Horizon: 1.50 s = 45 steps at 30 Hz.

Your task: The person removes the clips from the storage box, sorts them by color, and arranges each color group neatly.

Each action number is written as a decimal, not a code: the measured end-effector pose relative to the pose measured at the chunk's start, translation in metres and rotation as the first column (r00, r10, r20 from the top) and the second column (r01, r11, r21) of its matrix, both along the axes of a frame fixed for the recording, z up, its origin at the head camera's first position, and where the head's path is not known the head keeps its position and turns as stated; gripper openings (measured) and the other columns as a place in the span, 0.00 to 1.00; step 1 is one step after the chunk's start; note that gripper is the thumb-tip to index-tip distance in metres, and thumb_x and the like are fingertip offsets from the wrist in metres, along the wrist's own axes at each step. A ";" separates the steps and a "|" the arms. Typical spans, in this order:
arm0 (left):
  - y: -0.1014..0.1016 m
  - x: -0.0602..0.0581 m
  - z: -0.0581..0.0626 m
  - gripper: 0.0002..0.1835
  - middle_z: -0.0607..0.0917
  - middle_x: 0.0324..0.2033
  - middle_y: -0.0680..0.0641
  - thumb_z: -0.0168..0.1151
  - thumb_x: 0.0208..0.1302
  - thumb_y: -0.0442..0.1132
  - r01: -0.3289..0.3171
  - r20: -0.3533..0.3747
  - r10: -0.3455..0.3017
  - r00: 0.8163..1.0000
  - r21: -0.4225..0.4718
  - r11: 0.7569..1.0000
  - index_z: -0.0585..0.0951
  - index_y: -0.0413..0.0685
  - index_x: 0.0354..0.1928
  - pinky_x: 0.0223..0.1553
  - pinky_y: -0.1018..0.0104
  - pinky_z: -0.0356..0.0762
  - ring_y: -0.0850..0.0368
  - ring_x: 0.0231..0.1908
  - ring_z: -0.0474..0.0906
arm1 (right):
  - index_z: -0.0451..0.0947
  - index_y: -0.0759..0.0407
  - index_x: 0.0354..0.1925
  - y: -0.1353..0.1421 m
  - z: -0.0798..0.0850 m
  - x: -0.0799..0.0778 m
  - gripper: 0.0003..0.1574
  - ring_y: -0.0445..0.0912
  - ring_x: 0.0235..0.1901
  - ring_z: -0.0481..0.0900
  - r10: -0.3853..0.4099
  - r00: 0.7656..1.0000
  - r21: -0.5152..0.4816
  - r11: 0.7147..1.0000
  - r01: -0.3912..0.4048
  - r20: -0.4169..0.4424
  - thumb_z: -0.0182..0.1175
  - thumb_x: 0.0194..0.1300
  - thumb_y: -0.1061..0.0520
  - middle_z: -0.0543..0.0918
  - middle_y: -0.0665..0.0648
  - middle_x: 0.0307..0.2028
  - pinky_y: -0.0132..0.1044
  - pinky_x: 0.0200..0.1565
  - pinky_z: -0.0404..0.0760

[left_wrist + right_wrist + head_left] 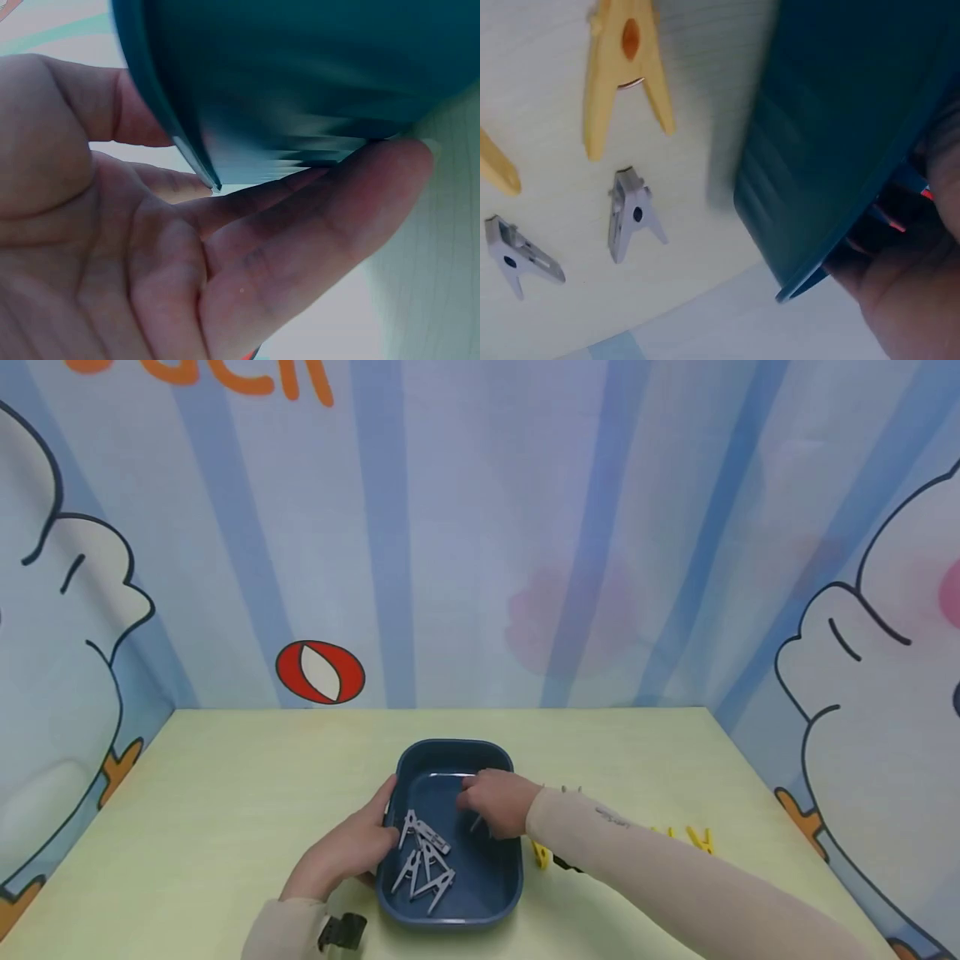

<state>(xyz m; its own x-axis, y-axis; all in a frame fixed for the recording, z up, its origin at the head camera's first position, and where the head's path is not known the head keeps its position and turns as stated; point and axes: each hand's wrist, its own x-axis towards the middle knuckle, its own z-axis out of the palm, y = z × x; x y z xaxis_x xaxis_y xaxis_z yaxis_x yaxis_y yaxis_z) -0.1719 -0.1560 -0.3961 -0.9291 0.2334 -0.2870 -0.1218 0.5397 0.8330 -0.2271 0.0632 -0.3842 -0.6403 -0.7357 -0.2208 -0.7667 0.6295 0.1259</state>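
Observation:
A dark blue plastic tub (487, 885) stands on the table, with several grey clothespins (432, 837) heaped in its near left part. My left hand (348, 843) grips the tub's left side, thumb at the rim and fingers against the outer wall, as the left wrist view shows from below. Inside the tub, toward its right wall, is my right hand (501, 800) with curled fingers. A grey clothespin (476, 822) shows at those fingertips, mostly covered by the hand. The tub wall hides most of these fingers in the right wrist view.
Right of the tub, yellow clothespins (701, 840) lie on the pale table (247, 777), some partly behind my right forearm. Two more grey clothespins (634, 214) lie near a yellow clothespin (622, 67) there. A printed striped backdrop (480, 527) closes off the table's back.

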 end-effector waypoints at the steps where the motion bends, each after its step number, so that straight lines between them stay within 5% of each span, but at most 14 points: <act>1: 0.000 0.000 0.001 0.43 0.56 0.72 0.30 0.48 0.66 0.31 0.002 -0.002 -0.002 1.000 -0.001 1.000 0.43 0.48 0.79 0.25 0.48 0.83 0.35 0.49 0.76 | 0.85 0.50 0.51 -0.001 0.000 0.000 0.25 0.44 0.45 0.80 -0.010 1.000 0.014 1.000 0.010 -0.008 0.74 0.54 0.61 0.83 0.51 0.47 0.37 0.56 0.77; 6: 0.000 -0.002 0.003 0.42 0.56 0.73 0.31 0.48 0.66 0.31 0.005 -0.008 -0.005 1.000 -0.006 1.000 0.43 0.49 0.79 0.25 0.48 0.83 0.34 0.50 0.75 | 0.84 0.50 0.51 -0.005 -0.006 0.002 0.20 0.45 0.48 0.81 -0.020 0.996 0.087 0.996 0.027 -0.087 0.71 0.58 0.58 0.83 0.51 0.45 0.48 0.64 0.70; 11: 0.000 -0.002 0.003 0.42 0.56 0.73 0.31 0.47 0.66 0.30 0.002 -0.006 -0.002 1.000 -0.010 1.000 0.43 0.48 0.79 0.25 0.48 0.83 0.34 0.51 0.75 | 0.84 0.50 0.49 -0.007 -0.011 0.004 0.17 0.44 0.43 0.81 0.009 0.993 0.114 0.993 0.005 -0.118 0.70 0.61 0.57 0.83 0.51 0.41 0.41 0.60 0.74; 20: 0.001 0.002 -0.001 0.42 0.57 0.72 0.31 0.47 0.66 0.31 0.005 0.005 -0.005 1.000 0.009 1.000 0.43 0.48 0.79 0.24 0.48 0.83 0.34 0.50 0.76 | 0.84 0.51 0.46 -0.007 -0.018 0.005 0.14 0.41 0.32 0.79 -0.006 0.997 0.064 0.998 0.011 -0.079 0.70 0.60 0.58 0.81 0.50 0.35 0.32 0.39 0.82; 25: 0.000 0.000 0.000 0.42 0.56 0.73 0.32 0.48 0.67 0.32 0.013 -0.002 -0.013 1.000 0.001 1.000 0.42 0.48 0.79 0.26 0.48 0.83 0.35 0.51 0.75 | 0.84 0.52 0.47 -0.010 -0.016 0.006 0.14 0.42 0.32 0.80 -0.011 0.998 0.037 0.999 0.013 -0.066 0.68 0.62 0.58 0.82 0.51 0.36 0.33 0.38 0.82; 33: 0.001 0.002 -0.002 0.43 0.56 0.73 0.31 0.47 0.66 0.30 0.005 0.005 -0.006 1.000 0.018 1.000 0.42 0.48 0.79 0.26 0.47 0.83 0.33 0.53 0.74 | 0.85 0.53 0.46 -0.013 -0.016 0.009 0.13 0.41 0.31 0.80 -0.121 0.992 -0.019 0.992 0.122 0.019 0.68 0.62 0.59 0.84 0.49 0.36 0.33 0.41 0.83; 45: 0.000 0.000 0.000 0.43 0.55 0.73 0.31 0.47 0.66 0.30 0.005 0.005 -0.005 1.000 0.020 1.000 0.42 0.49 0.79 0.25 0.47 0.83 0.33 0.53 0.74 | 0.83 0.57 0.33 -0.016 -0.015 0.005 0.05 0.40 0.20 0.73 -0.172 0.982 -0.126 0.975 0.181 0.081 0.65 0.65 0.56 0.75 0.48 0.21 0.29 0.26 0.76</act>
